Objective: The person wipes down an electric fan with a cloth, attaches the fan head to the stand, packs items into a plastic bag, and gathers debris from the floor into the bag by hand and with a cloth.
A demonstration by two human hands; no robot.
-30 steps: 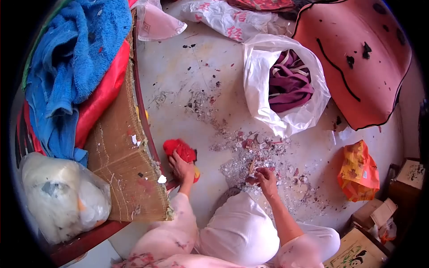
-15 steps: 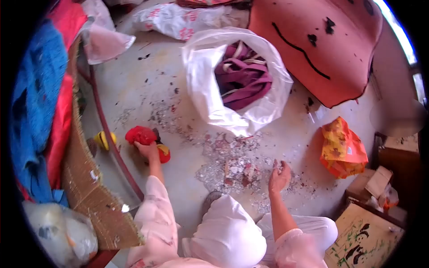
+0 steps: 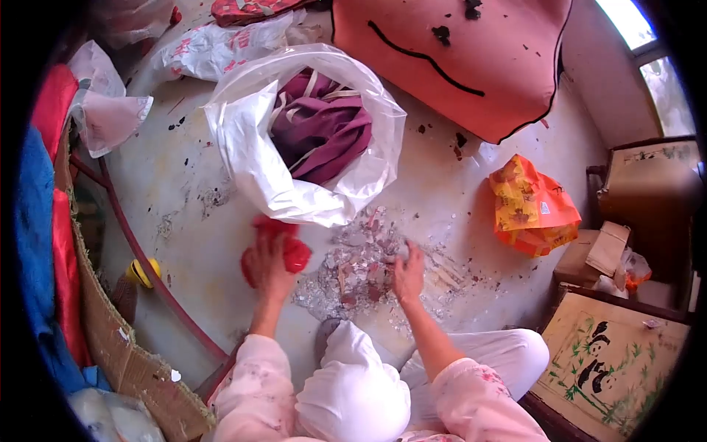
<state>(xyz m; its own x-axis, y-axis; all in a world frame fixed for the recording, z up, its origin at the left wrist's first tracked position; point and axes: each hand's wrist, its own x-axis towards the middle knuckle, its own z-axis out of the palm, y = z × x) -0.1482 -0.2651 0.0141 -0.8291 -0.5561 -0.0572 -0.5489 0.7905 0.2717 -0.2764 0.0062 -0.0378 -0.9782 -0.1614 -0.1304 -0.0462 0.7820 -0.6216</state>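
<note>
One red bundle (image 3: 297,255), gripped in the left hand's (image 3: 272,270) fingers, has moved right to the debris's (image 3: 355,271) left edge, bringing both hands alongside, the right hand's (image 3: 409,275) hold unclear.

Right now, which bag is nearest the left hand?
The open white bag, purple cloth in its mouth, just beyond the left hand. The orange bag sits off to the right; the red-lettered bag lies farther back.

Window (image 3: 666,88), wall (image 3: 605,92) and strewn bags (image 3: 541,202) show a cluttered room.
</note>
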